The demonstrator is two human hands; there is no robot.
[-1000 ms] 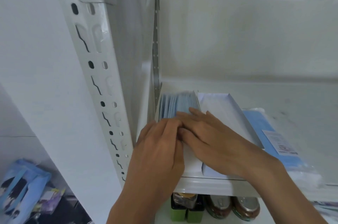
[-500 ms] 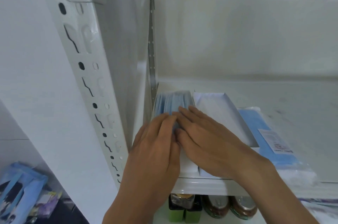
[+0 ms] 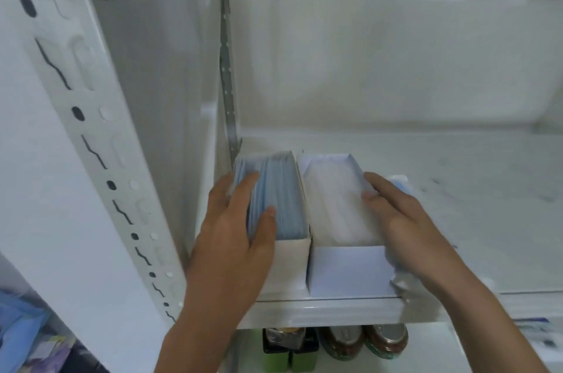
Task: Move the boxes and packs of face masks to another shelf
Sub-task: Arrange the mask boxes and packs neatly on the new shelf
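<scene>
Looking down from the head camera, a white metal shelf [image 3: 304,308] holds two open boxes side by side at its left front corner. The shelf's front edge runs just under the boxes. A white post with holes [image 3: 100,159] stands on the left, and the side wall is close to the left box. To the right and behind the boxes the shelf is bare and white, with lots of room. Another shelf sits high above.

The left box [image 3: 289,263] is full of blue face masks [image 3: 283,199] standing on edge. The left hand [image 3: 234,238] is clamped on this box: the thumb lies on top of the masks and the fingers go along the box's left side, next to the wall. The right box [image 3: 347,272] is white, with white stuff inside that is too blurry to name. The two boxes touch each other. The right hand [image 3: 402,226] presses on the right side of the white box, with fingers mostly straight and the tips at its top edge. The hands are apart, one on each outer side of the pair.

A blue pack [image 3: 400,185] peeks out behind the right hand's fingers. Under the shelf there are round jars [image 3: 387,340] with shiny lids and a green box [image 3: 286,359]. A blue bag [image 3: 18,327] lies at the bottom left.
</scene>
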